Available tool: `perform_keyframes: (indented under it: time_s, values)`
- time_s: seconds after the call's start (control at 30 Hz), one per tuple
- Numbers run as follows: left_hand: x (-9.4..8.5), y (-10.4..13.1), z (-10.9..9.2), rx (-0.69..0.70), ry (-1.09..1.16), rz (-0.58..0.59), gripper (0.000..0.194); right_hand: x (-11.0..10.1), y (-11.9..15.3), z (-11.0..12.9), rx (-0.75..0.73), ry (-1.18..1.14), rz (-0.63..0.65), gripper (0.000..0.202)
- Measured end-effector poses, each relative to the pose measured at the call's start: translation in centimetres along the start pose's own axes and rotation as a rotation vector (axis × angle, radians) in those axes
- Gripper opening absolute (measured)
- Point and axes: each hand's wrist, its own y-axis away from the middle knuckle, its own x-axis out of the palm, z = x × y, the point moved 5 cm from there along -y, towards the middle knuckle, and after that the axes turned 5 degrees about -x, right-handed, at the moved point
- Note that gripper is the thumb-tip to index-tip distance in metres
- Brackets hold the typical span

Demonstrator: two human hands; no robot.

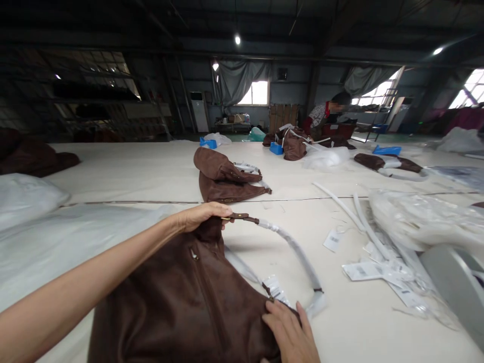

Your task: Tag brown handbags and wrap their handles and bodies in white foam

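Observation:
A dark brown leather handbag [166,302] lies in front of me, with a slanting zipper on its face. My left hand [206,214] pinches the bag's upper corner, where a short brown strap tab with brass-coloured hardware joins the handle. The long handle [297,247] is wrapped in clear plastic and curves to the right. On the bag's right corner rests my right hand [289,327], its fingers stretched out over the leather. A white barcode tag [275,288] shows beside that corner, partly under plastic.
Two brown bags [230,176] lie ahead on the white table [287,176]. At right are loose tags [365,270], white strips [338,206] and clear plastic bags [427,217]. Plastic sheeting [86,234] covers the left side. A person [319,115] bends at the far end.

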Motion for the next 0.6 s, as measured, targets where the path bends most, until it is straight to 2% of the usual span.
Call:
perform_keyframes:
  time_s: [0.13, 0.27, 0.3, 0.37, 0.47, 0.53, 0.6]
  values:
    - [3.8, 2.3, -0.8, 0.108, 0.024, -0.026, 0.042, -1.4, -0.1, 0.6, -0.014, -0.039, 0.061, 0.058]
    - [7.2, 3.2, 1.3, 0.118, 0.041, -0.063, 0.042, -3.7, -0.8, 1.0, 0.012, -0.102, 0.146, 0.049]
    - [7.6, 3.2, 1.9, 0.112, 0.048, -0.077, 0.042, -4.5, -1.3, 0.9, 0.034, -0.122, 0.131, 0.044]
    - [7.9, 3.2, 2.7, 0.121, 0.06, -0.116, 0.041, -6.0, -2.8, 0.5, 0.061, -0.141, 0.021, 0.035]
    - [8.0, 3.2, 2.8, 0.158, 0.051, -0.141, 0.04, -7.2, -6.3, -0.3, -0.002, -0.048, -0.17, 0.037]
    - [8.0, 3.2, 2.7, 0.185, 0.016, -0.13, 0.042, -6.7, -9.1, -1.0, -0.051, 0.078, -0.184, 0.048]
    - [8.1, 3.3, 2.6, 0.195, -0.032, -0.122, 0.045, -5.3, -11.7, -1.9, -0.078, 0.188, -0.114, 0.054]
